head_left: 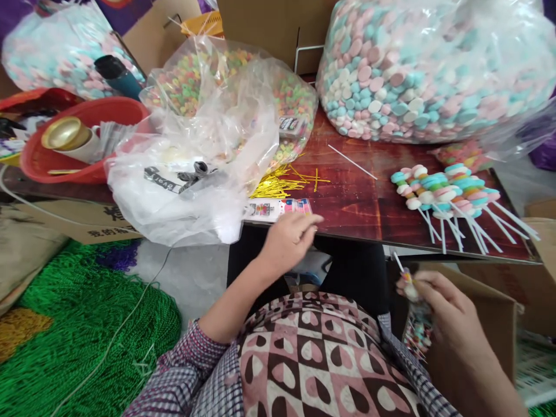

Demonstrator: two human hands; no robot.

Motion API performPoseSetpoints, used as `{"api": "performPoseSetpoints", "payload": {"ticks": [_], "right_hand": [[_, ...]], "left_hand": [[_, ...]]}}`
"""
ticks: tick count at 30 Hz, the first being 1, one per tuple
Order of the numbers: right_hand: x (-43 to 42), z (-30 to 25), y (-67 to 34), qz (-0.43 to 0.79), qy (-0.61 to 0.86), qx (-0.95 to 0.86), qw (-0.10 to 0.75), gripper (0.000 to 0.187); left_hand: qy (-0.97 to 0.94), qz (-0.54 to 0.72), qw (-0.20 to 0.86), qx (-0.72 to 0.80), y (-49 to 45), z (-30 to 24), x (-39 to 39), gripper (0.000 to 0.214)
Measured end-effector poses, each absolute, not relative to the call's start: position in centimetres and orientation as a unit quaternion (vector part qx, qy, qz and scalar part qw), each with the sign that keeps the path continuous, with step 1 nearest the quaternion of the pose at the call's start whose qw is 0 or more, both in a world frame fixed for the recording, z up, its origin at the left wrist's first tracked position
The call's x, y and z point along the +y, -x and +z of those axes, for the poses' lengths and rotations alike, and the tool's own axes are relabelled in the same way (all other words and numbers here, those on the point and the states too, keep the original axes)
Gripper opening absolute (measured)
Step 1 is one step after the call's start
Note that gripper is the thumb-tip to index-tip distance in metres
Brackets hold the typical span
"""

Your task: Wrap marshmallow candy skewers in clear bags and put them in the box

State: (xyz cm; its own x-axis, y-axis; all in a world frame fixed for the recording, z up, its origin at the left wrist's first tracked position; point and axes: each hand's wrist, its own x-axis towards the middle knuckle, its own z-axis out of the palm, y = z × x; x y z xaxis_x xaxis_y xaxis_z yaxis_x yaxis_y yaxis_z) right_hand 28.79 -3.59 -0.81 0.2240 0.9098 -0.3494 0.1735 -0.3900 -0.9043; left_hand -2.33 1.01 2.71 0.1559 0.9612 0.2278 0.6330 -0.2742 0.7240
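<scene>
My left hand (290, 236) reaches to the front edge of the dark wooden table (356, 200), fingers loosely spread, right by a small printed packet stack (278, 208); it holds nothing that I can see. My right hand (438, 304) is lower right, beside my lap, fingers pinched around a candy skewer (410, 289) with a white stick poking up. Several finished candy skewers (447, 194) lie in a row on the table's right side. Yellow twist ties (282, 182) lie scattered near the packets.
Big clear bags of pastel candy discs (425, 69) and colourful candy (243, 98) crowd the table's back. A crumpled plastic bag (186, 179) and a red basin (78, 145) sit left. A cardboard box (490, 318) stands at right; green beads (65, 324) cover the floor left.
</scene>
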Motion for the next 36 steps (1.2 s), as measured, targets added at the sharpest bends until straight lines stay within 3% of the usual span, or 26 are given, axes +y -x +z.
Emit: {"api": "performPoseSetpoints", "payload": {"ticks": [3, 5, 8, 12, 16, 20, 24, 29, 33, 36], "right_hand": [[-5.6, -2.4, -34.2, 0.268, 0.805, -0.468, 0.245, 0.006], [-6.5, -2.8, -36.9, 0.167, 0.868, -0.462, 0.068, 0.009], [-7.0, -3.1, -39.1, 0.162, 0.863, -0.477, 0.019, 0.021], [-6.8, -3.6, -38.5, 0.162, 0.855, -0.485, 0.084, 0.035], [-6.0, -3.3, -34.4, 0.23, 0.748, -0.587, 0.209, 0.028], [-4.7, -2.1, -29.5, 0.289, 0.666, -0.638, 0.257, 0.023], [-2.5, 0.3, -24.4, 0.423, 0.588, -0.602, 0.338, 0.021], [0.7, 3.1, -17.8, 0.582, 0.48, -0.526, 0.392, 0.036], [1.7, 3.0, -15.5, 0.605, 0.47, -0.495, 0.409, 0.028], [1.5, 2.5, -15.9, 0.611, 0.469, -0.469, 0.432, 0.022]], "left_hand": [[-0.681, 0.31, 0.119, 0.653, 5.4, 2.0, 2.6, 0.028], [-0.676, 0.25, 0.056, 0.691, 7.0, 1.3, 3.5, 0.033], [-0.686, 0.174, 0.005, 0.706, 8.4, 0.0, 4.8, 0.031], [-0.686, 0.21, -0.004, 0.697, 8.9, -1.4, 6.4, 0.033], [-0.686, 0.307, 0.028, 0.659, 8.9, -1.9, 6.8, 0.035], [-0.66, 0.364, 0.006, 0.657, 8.5, -1.3, 6.3, 0.026], [-0.682, 0.46, 0.003, 0.569, 6.2, 0.4, 4.7, 0.025], [-0.732, 0.446, 0.071, 0.511, 1.4, 1.5, 2.3, 0.018], [-0.72, 0.446, 0.156, 0.508, -0.1, 1.3, 1.0, 0.016], [-0.671, 0.438, 0.314, 0.509, 0.6, 2.0, 0.6, 0.04]]}}
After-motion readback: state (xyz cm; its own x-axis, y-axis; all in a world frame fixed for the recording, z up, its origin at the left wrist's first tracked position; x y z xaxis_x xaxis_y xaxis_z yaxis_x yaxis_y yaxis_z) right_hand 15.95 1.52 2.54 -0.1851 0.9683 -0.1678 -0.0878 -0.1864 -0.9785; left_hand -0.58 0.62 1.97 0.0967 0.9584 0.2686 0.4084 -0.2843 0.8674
